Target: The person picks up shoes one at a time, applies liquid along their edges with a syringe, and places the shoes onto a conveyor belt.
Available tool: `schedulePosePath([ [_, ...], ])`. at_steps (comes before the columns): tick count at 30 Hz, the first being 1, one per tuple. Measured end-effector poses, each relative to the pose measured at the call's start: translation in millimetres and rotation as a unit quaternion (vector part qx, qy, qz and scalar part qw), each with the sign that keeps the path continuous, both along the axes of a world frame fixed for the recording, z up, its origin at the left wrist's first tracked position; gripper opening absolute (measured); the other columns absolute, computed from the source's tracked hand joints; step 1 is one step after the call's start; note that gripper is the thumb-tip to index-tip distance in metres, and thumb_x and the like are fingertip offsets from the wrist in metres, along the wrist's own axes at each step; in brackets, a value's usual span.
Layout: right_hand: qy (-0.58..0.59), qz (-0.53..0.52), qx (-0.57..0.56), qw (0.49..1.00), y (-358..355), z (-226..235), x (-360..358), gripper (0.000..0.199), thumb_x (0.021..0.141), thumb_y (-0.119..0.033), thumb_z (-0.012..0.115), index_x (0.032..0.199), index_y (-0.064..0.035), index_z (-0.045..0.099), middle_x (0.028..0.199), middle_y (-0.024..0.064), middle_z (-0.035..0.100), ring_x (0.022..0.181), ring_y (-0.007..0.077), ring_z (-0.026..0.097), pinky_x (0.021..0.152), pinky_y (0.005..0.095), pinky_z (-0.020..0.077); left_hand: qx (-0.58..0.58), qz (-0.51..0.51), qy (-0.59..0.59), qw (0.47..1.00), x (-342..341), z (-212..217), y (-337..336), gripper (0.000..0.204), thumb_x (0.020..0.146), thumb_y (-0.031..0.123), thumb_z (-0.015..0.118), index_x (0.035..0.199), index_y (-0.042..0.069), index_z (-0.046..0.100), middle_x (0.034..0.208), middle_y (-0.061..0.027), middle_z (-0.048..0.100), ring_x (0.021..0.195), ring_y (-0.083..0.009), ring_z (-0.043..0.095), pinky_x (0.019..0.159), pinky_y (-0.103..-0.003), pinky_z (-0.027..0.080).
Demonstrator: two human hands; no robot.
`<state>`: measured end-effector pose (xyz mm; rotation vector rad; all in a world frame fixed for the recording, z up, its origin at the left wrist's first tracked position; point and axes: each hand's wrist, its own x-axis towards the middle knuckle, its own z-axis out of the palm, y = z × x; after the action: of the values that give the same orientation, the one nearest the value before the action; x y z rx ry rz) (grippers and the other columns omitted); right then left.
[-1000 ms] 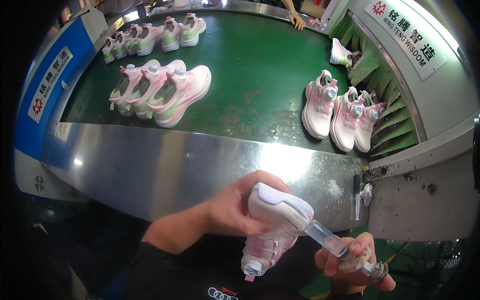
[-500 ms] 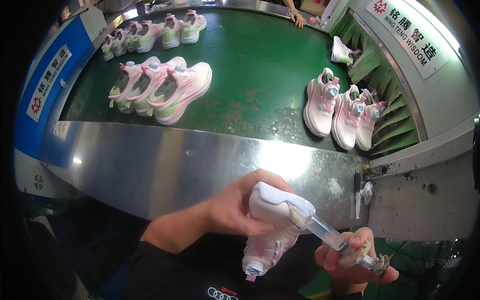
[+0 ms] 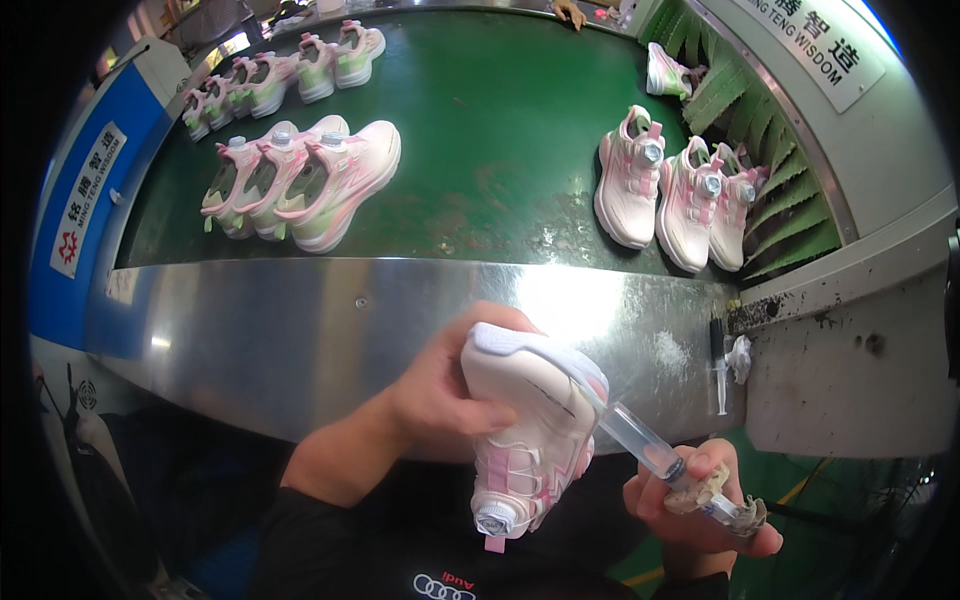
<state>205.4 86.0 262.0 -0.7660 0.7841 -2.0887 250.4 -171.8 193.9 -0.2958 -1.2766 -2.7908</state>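
My left hand [image 3: 430,390] is closed round a pale pink and white sneaker [image 3: 525,400], held above the metal edge with its sole upward and its dial closure toward me. The thumb presses on the upper. In my right hand [image 3: 695,510], the fingers are wrapped round the plunger end of a clear syringe [image 3: 640,440]. Crumpled, dirty wrapping [image 3: 708,492] covers that end. The syringe's front end meets the sneaker near the sole's edge; its tip is hidden, so I cannot tell exactly where it touches.
Beyond the metal ledge [image 3: 300,330] lies a green conveyor belt [image 3: 470,120]. Several matching sneakers [image 3: 340,185] stand at left, and others [image 3: 630,180] at right by green strip curtains [image 3: 790,200]. A second syringe [image 3: 720,370] lies on the ledge. A co-worker's hand [image 3: 570,12] shows at the far edge.
The view has shifted slightly. The sneaker has tilted in my left hand, so more of its side shows. The syringe remains against it in my right hand.
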Motion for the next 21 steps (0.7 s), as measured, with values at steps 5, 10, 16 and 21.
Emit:
schedulePosePath([
  [5,-0.005,-0.063,0.037,0.997,3.1,-12.2,3.5,0.083,0.067,-0.064,0.068,0.121,-0.0057,0.043,0.09,0.0217,0.058,0.066,0.0202,0.05,0.055,0.0304,0.0366,-0.034,0.008,-0.03,0.999,-2.6,-7.5,-8.8,0.063,0.063,0.005,0.073,0.12,0.007,0.044,0.108,-0.0056,0.054,0.101,-0.0153,0.052,0.087,-0.031,0.043],
  [10,-0.011,-0.032,-0.013,0.999,13.3,-31.1,3.9,0.097,0.064,-0.068,0.068,0.125,0.0019,0.038,0.109,0.0206,0.048,0.094,0.0246,0.053,0.078,0.0325,0.0451,-0.021,0.03,-0.067,0.997,-7.0,-11.4,-10.0,0.068,0.062,0.011,0.07,0.123,0.006,0.041,0.107,-0.007,0.053,0.1,-0.0175,0.053,0.087,-0.032,0.043],
  [16,-0.016,-0.037,0.015,0.999,20.0,-43.9,7.7,0.101,0.061,-0.069,0.069,0.125,0.0023,0.037,0.104,0.0195,0.049,0.092,0.0236,0.054,0.076,0.0306,0.0445,-0.015,0.064,-0.112,0.992,-9.5,-4.8,-9.9,0.069,0.062,0.02,0.07,0.123,0.004,0.041,0.11,-0.01,0.054,0.102,-0.0207,0.054,0.09,-0.034,0.044],
  [21,-0.019,-0.053,0.032,0.998,21.5,-51.7,11.7,0.102,0.06,-0.07,0.07,0.124,0.0039,0.039,0.096,0.0164,0.05,0.089,0.0219,0.053,0.074,0.0298,0.044,0.004,0.071,-0.132,0.989,-16.9,3.8,-4.4,0.061,0.065,0.025,0.068,0.117,-0.001,0.049,0.105,-0.0129,0.06,0.094,-0.0221,0.06,0.084,-0.033,0.048],
])
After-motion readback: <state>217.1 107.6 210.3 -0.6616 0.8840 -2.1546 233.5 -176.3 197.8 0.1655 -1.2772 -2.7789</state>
